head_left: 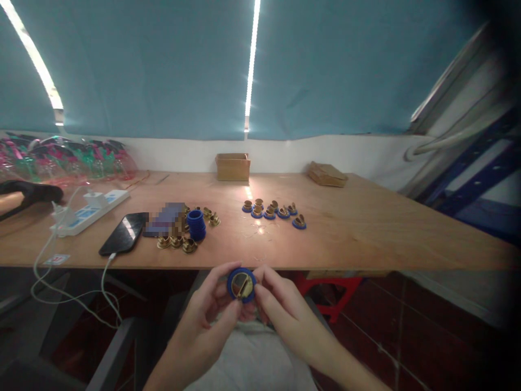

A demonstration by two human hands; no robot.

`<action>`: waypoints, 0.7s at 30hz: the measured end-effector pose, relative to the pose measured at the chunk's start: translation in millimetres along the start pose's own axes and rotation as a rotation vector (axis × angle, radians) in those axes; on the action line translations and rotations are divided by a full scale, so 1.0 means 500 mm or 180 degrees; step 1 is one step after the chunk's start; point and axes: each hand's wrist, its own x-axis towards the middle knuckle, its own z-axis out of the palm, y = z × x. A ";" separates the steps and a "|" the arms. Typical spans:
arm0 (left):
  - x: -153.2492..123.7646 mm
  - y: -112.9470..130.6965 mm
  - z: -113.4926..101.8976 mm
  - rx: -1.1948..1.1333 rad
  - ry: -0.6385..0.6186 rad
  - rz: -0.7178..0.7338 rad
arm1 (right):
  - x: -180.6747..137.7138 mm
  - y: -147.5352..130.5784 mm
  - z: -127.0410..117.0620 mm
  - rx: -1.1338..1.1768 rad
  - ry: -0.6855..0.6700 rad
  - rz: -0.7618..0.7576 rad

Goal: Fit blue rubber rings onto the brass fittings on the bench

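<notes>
Overall, a blue-green sheet (163, 70) hangs behind the table (386, 228), crossed by bright light strips (251, 65). The table is plain wood, glossy where the light falls. A blue frame (484, 163) stands right of the table, and a red stool (337, 301) sits under the table's near edge. Bottles (65, 157) crowd the table's back left corner; a box (233, 168) and a packet (328, 174) rest along its back edge, and a power strip (91, 214) lies on its left end.

Just off the table's near edge, above the lap, both hands grasp one piece: the left hand (207, 307) pinches its left side, thumb by the flap, while the right hand (285, 304) grips its right rim.

On the table's left half lies a phone (124, 233); its cord (103, 279) droops over the near edge, so a swinging left elbow could drag it off. Loose brass caps (177, 241) surround a blue stack (196, 224) there, easily toppled by a careless reach. Ringed caps (269, 213) cluster on the table's middle.

The held piece (241, 285), a blue ring around brass, could slip to the floor if the fingertips loosen, or the flap might nip the thumb.
</notes>
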 end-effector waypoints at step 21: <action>0.011 0.010 -0.009 0.0649 0.0122 -0.0020 | 0.013 0.043 -0.036 -0.1225 0.0173 -0.0432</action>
